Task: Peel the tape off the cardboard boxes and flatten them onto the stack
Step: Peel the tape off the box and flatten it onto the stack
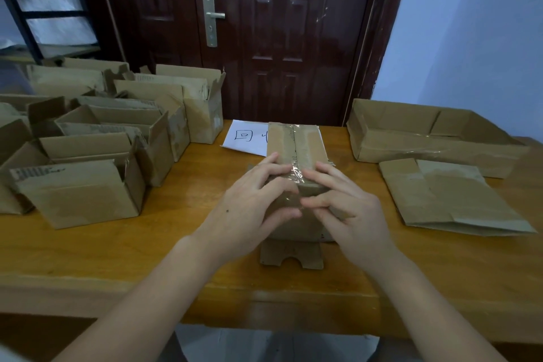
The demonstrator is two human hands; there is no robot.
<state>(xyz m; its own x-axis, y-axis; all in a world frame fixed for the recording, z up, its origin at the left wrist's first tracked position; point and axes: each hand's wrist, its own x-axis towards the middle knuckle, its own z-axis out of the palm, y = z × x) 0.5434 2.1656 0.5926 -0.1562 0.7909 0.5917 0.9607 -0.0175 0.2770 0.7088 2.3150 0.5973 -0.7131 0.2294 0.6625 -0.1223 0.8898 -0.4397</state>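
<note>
I have a taped cardboard box (296,153) standing on the table (188,247) right in front of me, its sealed top facing up. A strip of clear tape (295,141) runs down the middle of that top and folds over the near edge. My left hand (249,211) rests against the near left corner of the box, fingers spread and gently bent, the tips touching the top edge beside the tape. My right hand (349,209) is on the near right corner; its thumb and forefinger seem to pinch at the tape on the near face, though I cannot tell for sure whether they have hold of it. A cardboard flap (291,256) sticks out from under the box toward me.

To my left a crowd of opened cardboard boxes (111,138) stands packed together. To my right lies a flattened box (449,200), and just behind it a shallow cardboard tray (426,138). A white sheet of paper (246,135) with handwriting lies behind the box, partly hidden by it.
</note>
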